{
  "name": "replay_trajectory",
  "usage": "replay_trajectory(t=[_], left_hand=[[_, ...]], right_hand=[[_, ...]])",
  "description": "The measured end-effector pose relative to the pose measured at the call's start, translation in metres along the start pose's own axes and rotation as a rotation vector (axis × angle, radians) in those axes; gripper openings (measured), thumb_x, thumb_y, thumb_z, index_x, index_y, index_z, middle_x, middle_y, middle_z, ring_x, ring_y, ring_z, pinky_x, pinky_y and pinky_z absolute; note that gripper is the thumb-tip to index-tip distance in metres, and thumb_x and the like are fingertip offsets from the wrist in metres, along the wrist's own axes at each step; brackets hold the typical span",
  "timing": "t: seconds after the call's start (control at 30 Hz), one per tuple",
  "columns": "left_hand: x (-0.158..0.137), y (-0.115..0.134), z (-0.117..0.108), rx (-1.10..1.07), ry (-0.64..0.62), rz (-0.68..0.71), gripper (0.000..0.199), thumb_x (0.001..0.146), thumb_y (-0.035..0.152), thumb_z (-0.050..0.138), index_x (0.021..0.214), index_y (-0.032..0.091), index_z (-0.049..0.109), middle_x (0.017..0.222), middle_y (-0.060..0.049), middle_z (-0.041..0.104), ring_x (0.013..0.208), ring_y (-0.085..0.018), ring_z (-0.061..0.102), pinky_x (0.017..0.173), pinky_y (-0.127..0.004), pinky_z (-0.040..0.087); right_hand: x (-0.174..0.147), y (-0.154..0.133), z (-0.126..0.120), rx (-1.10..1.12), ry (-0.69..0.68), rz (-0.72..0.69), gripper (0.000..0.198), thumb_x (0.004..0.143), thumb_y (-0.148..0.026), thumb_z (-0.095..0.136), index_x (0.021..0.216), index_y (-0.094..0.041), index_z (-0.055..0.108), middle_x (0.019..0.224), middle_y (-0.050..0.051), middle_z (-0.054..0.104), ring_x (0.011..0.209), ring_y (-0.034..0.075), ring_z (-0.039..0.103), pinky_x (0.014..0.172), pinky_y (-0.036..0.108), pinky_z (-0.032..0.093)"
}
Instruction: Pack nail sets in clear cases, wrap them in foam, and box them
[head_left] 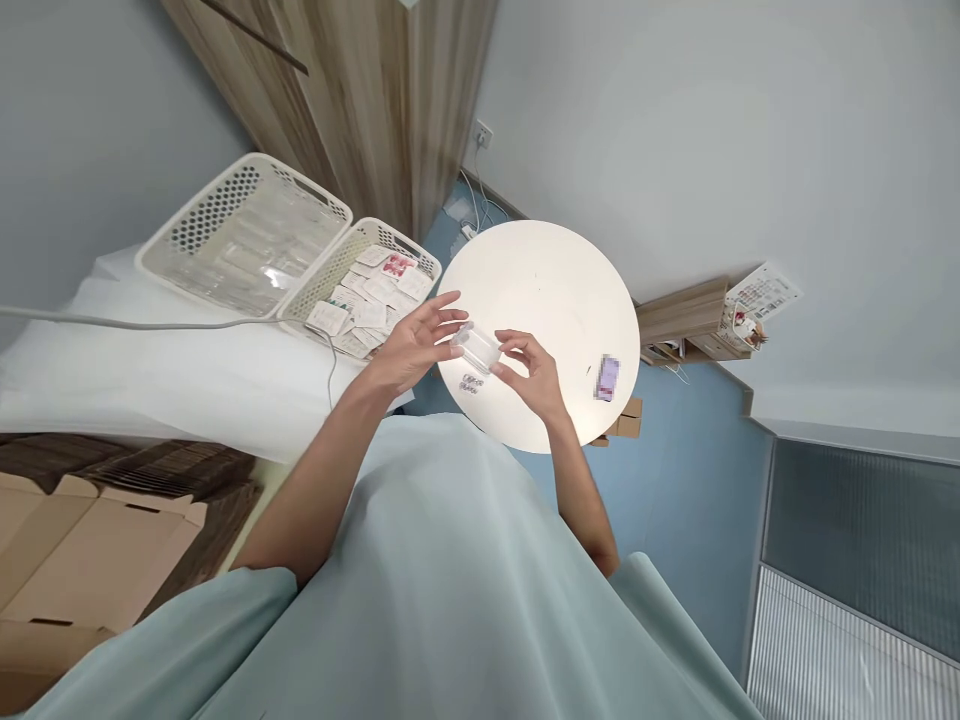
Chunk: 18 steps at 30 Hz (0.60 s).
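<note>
A small clear plastic box [476,347] is held between my two hands above the round white table [547,270]. My left hand [420,345] grips its left end between thumb and fingers, the upper fingers stretched out. At the right end, the thumb and fingertips of my right hand [531,372] pinch the box. It looks see-through, and I cannot make out anything inside. Just below it on the table lies a small cluster of dark little items [471,384], too small to name.
On the left, a white basket [169,235] holds clear plastic boxes, and a smaller basket [304,295] holds many white printed cards or packets. A purple pixelated item [607,378] lies at the table's right. A cable [150,325] crosses the white-covered surface. Flattened cardboard [90,560] sits lower left.
</note>
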<state>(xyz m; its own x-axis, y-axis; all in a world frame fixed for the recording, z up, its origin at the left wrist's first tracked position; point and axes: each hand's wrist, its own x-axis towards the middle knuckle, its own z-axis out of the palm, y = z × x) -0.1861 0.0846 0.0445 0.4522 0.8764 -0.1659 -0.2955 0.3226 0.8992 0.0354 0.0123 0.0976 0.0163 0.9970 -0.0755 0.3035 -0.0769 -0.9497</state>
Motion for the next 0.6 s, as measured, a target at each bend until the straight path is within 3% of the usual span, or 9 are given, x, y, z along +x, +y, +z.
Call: replay_trajectory(t=[0.23, 0.37, 0.47, 0.6], left_hand=[[0.005, -0.016, 0.075, 0.132, -0.061, -0.058, 0.103, 0.064, 0.051, 0.101, 0.157, 0.033, 0.062, 0.144, -0.013, 0.068, 0.143, -0.039, 0.061, 0.122, -0.055, 0.051], [0.007, -0.034, 0.113, 0.171, -0.081, -0.117, 0.106, 0.066, 0.055, 0.1, 0.161, 0.035, 0.057, 0.159, -0.014, 0.061, 0.15, -0.04, 0.056, 0.123, -0.056, 0.049], [0.003, -0.051, 0.136, 0.183, -0.093, -0.21, 0.11, 0.068, 0.057, 0.099, 0.165, 0.034, 0.052, 0.163, -0.016, 0.058, 0.149, -0.041, 0.057, 0.121, -0.059, 0.05], [-0.004, -0.073, 0.158, 0.178, -0.082, -0.285, 0.107, 0.075, 0.064, 0.093, 0.166, 0.028, 0.05, 0.154, -0.019, 0.067, 0.146, -0.042, 0.06, 0.119, -0.061, 0.05]], right_hand=[[-0.039, 0.027, -0.051, 0.046, -0.041, 0.167, 0.051, 0.079, -0.065, 0.09, 0.103, -0.028, 0.064, 0.147, 0.009, 0.071, 0.134, 0.027, 0.07, 0.116, 0.049, 0.057], [-0.061, 0.051, -0.076, 0.133, 0.012, 0.224, 0.055, 0.077, -0.067, 0.091, 0.101, -0.028, 0.061, 0.146, 0.011, 0.071, 0.133, 0.027, 0.071, 0.115, 0.048, 0.058], [-0.074, 0.066, -0.089, 0.224, 0.061, 0.244, 0.056, 0.077, -0.067, 0.091, 0.098, -0.028, 0.057, 0.148, 0.011, 0.07, 0.134, 0.028, 0.071, 0.114, 0.048, 0.059], [-0.086, 0.083, -0.098, 0.261, 0.085, 0.244, 0.055, 0.078, -0.066, 0.091, 0.098, -0.028, 0.056, 0.147, 0.01, 0.07, 0.132, 0.027, 0.072, 0.113, 0.048, 0.059]])
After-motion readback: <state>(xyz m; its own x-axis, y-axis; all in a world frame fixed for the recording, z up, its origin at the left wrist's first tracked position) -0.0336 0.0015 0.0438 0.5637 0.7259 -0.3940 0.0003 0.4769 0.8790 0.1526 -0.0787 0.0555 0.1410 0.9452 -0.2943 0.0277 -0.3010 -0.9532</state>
